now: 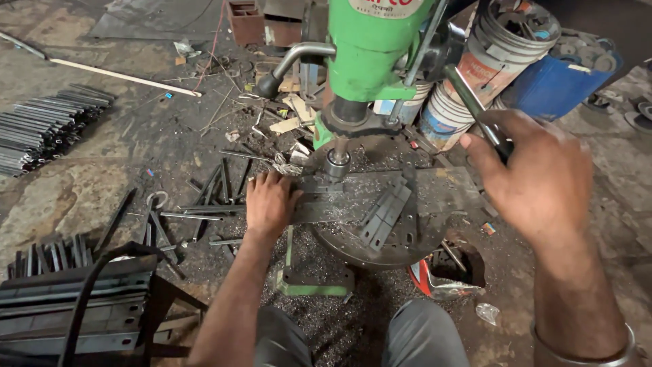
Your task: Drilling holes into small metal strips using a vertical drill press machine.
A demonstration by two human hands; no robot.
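Head view: left hand (269, 202) flat, fingers spread, pressing a flat steel strip (380, 194) onto the round drill table (353, 250), right under the chuck (337, 162) of the green drill press (370, 51). Right hand (536, 173) closed around the feed lever (475, 112). Loose flat bars (387, 214) lie on the table; buckets (499, 47) behind

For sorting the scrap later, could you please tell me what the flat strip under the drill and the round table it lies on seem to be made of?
Flat strip, pressed by the left hand: probably bare steel, dull grey, with bright chips around it. Round table: looks like dark, unpainted cast metal, rough and grimy.
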